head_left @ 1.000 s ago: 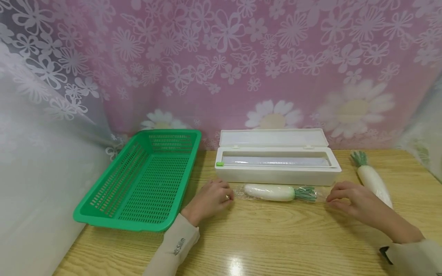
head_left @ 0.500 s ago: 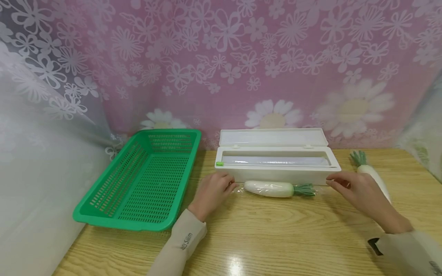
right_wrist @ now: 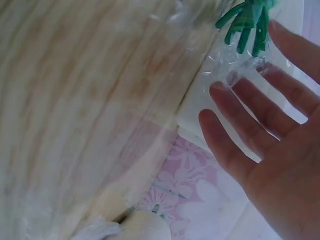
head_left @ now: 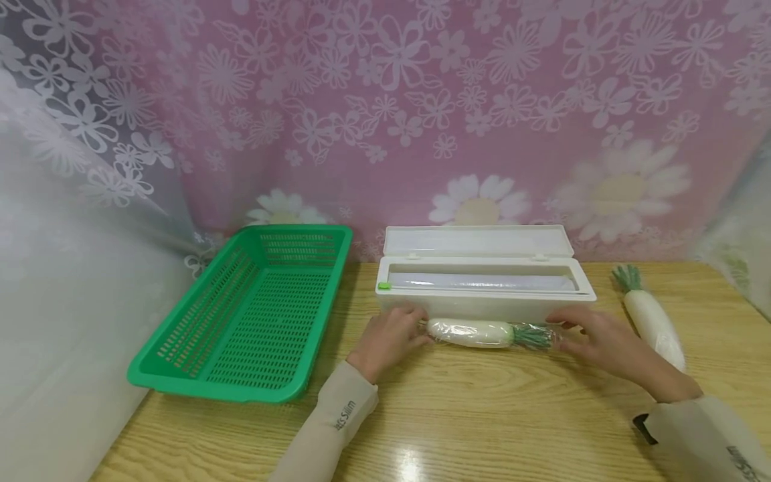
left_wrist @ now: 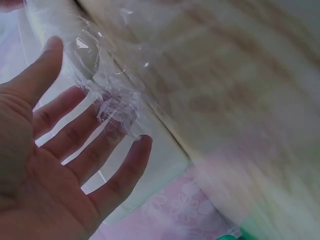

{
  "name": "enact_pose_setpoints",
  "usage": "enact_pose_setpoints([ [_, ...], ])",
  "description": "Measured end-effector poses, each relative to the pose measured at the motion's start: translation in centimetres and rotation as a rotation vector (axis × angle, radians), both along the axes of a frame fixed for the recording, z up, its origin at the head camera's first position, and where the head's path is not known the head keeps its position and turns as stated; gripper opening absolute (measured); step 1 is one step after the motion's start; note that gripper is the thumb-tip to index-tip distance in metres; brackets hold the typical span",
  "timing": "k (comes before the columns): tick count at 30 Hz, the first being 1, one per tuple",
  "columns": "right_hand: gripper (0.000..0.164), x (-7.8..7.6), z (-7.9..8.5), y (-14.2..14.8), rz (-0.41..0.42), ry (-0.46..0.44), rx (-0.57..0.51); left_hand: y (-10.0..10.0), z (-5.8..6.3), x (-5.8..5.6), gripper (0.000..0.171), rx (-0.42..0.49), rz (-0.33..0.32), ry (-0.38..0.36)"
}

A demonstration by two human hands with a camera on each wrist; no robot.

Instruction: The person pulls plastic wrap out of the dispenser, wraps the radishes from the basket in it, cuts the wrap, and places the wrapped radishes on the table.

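A white radish (head_left: 472, 333) with green leaf stalks lies sideways on the table, wrapped in clear cling film. At its root end is my left hand (head_left: 390, 340), and in the left wrist view its spread, slightly bent fingers touch the bunched film (left_wrist: 117, 107). My right hand (head_left: 602, 340) is at the leafy end. Seen from the right wrist, its loosely extended fingers meet the gathered film (right_wrist: 234, 76) just beyond the green stalks (right_wrist: 255, 25). Directly behind the radish stands a white cling film box (head_left: 482, 307), lid raised, with the film roll (head_left: 482, 281) inside.
On the left sits a green plastic basket (head_left: 326, 335) with slotted sides. Another radish (head_left: 653, 325), leaves pointing away, lies right of the box beside my right forearm. A pink flowered curtain (head_left: 385, 167) hangs behind the wooden table (head_left: 482, 415).
Both hands have moved inward along the film tails to the radish's ends. The loose film at each end is now bunched close to the radish.
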State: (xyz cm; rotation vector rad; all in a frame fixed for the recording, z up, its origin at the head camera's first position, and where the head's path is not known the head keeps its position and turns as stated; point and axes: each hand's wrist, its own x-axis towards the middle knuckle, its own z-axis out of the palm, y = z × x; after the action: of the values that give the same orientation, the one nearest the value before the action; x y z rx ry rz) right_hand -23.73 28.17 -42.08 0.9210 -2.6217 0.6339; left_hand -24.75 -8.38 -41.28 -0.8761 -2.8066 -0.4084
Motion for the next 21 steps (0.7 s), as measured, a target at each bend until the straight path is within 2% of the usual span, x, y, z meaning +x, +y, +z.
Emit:
enact_pose_setpoints([
  [12,0.043,-0.92,-0.79,-0.44,0.122,-0.006,0.048,0.28,-0.41,-0.58,0.014,-0.031,0.021,-0.059],
  [17,0.04,-0.78,-0.87,-0.63,0.128,-0.071,-0.005,0.23,-0.44,-0.74,0.007,-0.041,0.01,-0.052],
  [21,0.036,-0.39,-0.78,-0.75,0.102,-0.159,-0.076,-0.16,-0.45,-0.71,0.014,-0.023,0.0,-0.046],
])
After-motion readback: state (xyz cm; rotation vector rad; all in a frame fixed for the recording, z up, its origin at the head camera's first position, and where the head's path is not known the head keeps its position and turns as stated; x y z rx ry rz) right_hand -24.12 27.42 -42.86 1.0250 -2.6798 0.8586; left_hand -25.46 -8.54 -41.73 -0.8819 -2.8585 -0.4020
